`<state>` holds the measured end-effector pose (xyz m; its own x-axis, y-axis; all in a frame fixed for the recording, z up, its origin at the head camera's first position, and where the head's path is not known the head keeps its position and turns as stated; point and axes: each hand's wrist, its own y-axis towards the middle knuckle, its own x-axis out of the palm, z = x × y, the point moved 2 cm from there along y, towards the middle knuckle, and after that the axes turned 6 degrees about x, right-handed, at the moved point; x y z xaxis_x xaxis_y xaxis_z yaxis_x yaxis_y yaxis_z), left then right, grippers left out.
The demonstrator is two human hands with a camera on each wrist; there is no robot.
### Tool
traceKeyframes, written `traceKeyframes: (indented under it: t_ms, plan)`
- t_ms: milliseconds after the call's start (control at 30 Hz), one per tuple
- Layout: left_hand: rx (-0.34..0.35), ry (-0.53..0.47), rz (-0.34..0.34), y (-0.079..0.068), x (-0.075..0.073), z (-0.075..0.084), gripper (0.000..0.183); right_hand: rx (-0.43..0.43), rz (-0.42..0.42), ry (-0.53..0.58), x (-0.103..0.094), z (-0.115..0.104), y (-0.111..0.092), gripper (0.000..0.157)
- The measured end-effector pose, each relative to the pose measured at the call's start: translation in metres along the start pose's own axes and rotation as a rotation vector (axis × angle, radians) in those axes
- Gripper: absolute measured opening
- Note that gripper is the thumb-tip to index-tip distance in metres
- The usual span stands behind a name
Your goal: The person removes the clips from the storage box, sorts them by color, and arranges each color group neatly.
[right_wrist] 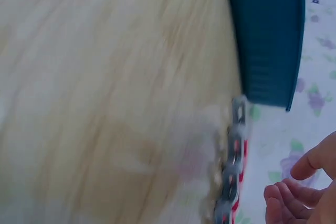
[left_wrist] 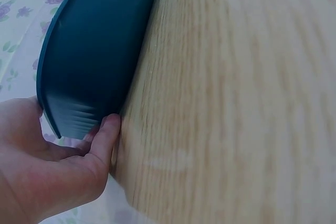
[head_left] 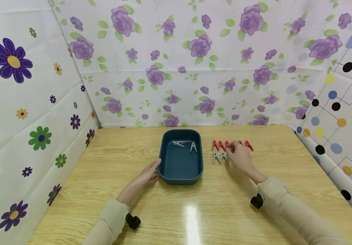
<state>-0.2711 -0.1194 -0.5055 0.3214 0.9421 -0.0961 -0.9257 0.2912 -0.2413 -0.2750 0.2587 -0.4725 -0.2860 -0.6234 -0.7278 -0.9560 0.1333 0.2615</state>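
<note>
A dark blue plastic tub (head_left: 180, 181) stands on the table. Two pale grey clothespins (head_left: 193, 147) lie inside it, near its far end. At its left side my left hand (head_left: 146, 174) holds the tub, thumb at the rim and fingers against the outer wall. To the tub's right, my right hand (head_left: 240, 157) hovers over two rows of clothespins, partly covering them. Red clothespins (head_left: 215, 145) form the far row, grey clothespins (head_left: 216, 157) the near one. In the right wrist view, nothing shows between the thumb and the fingers (right_wrist: 286, 195).
The wooden table (head_left: 117, 146) reaches back to a floral cloth (head_left: 176, 85). Patterned cloths also hang along both sides. A dark wrist camera (head_left: 133, 221) is strapped on the left wrist, another dark camera (head_left: 257, 200) on the right.
</note>
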Motion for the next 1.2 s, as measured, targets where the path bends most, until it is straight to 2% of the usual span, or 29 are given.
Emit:
traceKeyframes:
  t_ms: [100,233,433,600,800,1000,1200]
  plan:
    - [0.002,0.007,-0.024,-0.001,-0.001,0.000,0.071,0.020,-0.026,0.060,0.003,-0.007,-0.002,0.021]
    - [0.000,0.018,-0.050,-0.001,-0.002,0.002,0.074,0.088,-0.101,0.134,0.003,-0.020,-0.005,0.024]
    - [-0.008,0.014,-0.060,0.001,-0.004,0.004,0.074,0.185,-0.243,0.223,0.008,-0.039,-0.007,0.027]
    - [-0.019,0.013,-0.060,0.003,-0.005,0.005,0.073,0.213,-0.292,0.258,0.013,-0.052,-0.002,0.025]
    - [-0.035,0.005,-0.039,0.006,-0.007,0.005,0.072,0.192,-0.299,0.307,0.018,-0.071,0.008,0.021]
    - [-0.013,0.006,-0.047,0.007,-0.007,0.007,0.070,0.098,-0.246,0.291,0.027,-0.081,0.019,0.022]
    - [-0.028,0.011,-0.068,0.005,-0.003,0.006,0.070,0.043,-0.252,0.283,0.037,-0.094,0.021,0.021]
